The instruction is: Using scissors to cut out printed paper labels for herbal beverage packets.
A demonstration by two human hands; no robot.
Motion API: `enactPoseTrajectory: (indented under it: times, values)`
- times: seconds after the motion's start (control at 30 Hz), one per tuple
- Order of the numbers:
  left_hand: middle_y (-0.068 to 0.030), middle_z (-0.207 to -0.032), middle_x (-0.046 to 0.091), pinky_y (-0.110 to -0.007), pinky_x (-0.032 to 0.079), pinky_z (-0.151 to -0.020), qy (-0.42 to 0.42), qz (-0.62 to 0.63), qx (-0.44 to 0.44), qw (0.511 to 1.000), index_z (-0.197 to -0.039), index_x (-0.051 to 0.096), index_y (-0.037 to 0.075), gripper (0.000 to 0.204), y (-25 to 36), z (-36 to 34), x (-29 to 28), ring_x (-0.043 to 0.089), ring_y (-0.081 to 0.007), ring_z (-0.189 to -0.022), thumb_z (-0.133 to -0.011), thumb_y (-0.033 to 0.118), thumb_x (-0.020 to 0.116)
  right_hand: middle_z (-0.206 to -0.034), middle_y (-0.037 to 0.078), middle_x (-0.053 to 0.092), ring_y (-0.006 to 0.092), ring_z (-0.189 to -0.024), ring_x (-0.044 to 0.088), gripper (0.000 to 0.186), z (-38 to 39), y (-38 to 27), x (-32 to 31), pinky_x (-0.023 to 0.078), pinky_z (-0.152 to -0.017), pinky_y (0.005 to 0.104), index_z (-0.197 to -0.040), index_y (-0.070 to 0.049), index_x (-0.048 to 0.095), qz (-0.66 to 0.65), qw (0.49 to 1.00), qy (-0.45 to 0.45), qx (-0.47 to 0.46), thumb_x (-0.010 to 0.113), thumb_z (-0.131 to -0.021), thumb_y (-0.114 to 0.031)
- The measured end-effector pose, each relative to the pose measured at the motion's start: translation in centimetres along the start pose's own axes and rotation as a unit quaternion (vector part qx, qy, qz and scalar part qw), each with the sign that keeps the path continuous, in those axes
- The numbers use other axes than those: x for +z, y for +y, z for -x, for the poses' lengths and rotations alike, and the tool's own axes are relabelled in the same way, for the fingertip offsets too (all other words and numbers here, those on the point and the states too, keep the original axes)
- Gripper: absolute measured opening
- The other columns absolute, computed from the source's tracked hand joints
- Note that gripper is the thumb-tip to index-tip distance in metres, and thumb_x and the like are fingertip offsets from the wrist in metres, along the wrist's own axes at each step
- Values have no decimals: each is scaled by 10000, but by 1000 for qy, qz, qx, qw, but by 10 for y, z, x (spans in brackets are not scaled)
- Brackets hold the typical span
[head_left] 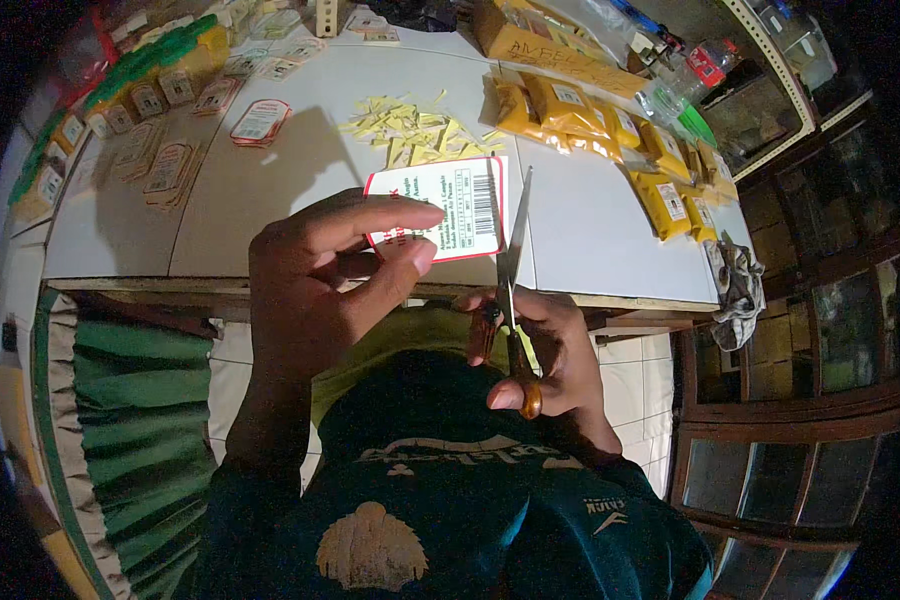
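Left hand point(320, 270) pinches label point(450, 205) — scissors point(515, 290) handles half-hidden in right hand point(555, 355).

The label point(450, 208) is a white paper rectangle with a red border, rounded corners, lines of red print and a black barcode near its right edge. It is held flat and roughly level above the near edge of the bench. The scissors point(513, 290) have long silver blades and brown-orange handles; the blades point away, up along the label's right edge, slightly parted.
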State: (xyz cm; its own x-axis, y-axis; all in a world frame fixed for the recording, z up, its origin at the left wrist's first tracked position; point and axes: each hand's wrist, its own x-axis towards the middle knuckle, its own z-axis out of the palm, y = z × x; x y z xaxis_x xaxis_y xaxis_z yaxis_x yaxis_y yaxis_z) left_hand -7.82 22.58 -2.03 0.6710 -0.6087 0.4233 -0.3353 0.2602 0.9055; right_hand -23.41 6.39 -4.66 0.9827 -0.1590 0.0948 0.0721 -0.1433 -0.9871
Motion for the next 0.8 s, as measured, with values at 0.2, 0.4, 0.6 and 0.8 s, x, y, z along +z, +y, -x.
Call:
enactPoseTrajectory:
  times: [0.2,0.4,0.6,0.8]
  values:
    - [-114,-960,687,-205,537,-658,4,9,-10,1000,-990,704,23,196,2,0,1,652,-110,-818,-809,-42,669,-875,85,641,154,-770,613,810,0,-2,-2,455,-767,282,-1195,94,539,13,1000,-13,24,906,-579,-281]
    - [-114,-968,687,-207,537,-656,0,19,6,1000,-988,705,26,196,-6,-1,3,653,-110,-816,-807,-42,672,-862,82,641,156,-772,615,809,-1,7,-2,452,-768,288,-1188,89,545,-3,1000,-2,-2,912,-573,-287]
    - [-110,-958,690,-204,525,-632,-12,5,27,1000,-990,707,29,194,-5,-2,0,647,-100,-813,-809,-34,677,-846,82,643,161,-749,615,801,-1,7,-1,454,-754,288,-1173,86,553,22,999,0,-31,912,-571,-301]
    - [-96,-946,692,-190,499,-617,-3,28,-4,1000,-987,707,23,188,-5,-1,1,632,-83,-772,-811,-36,673,-870,84,641,165,-737,619,783,-1,7,-1,470,-734,299,-1137,80,564,16,1000,-6,-24,919,-566,-321]
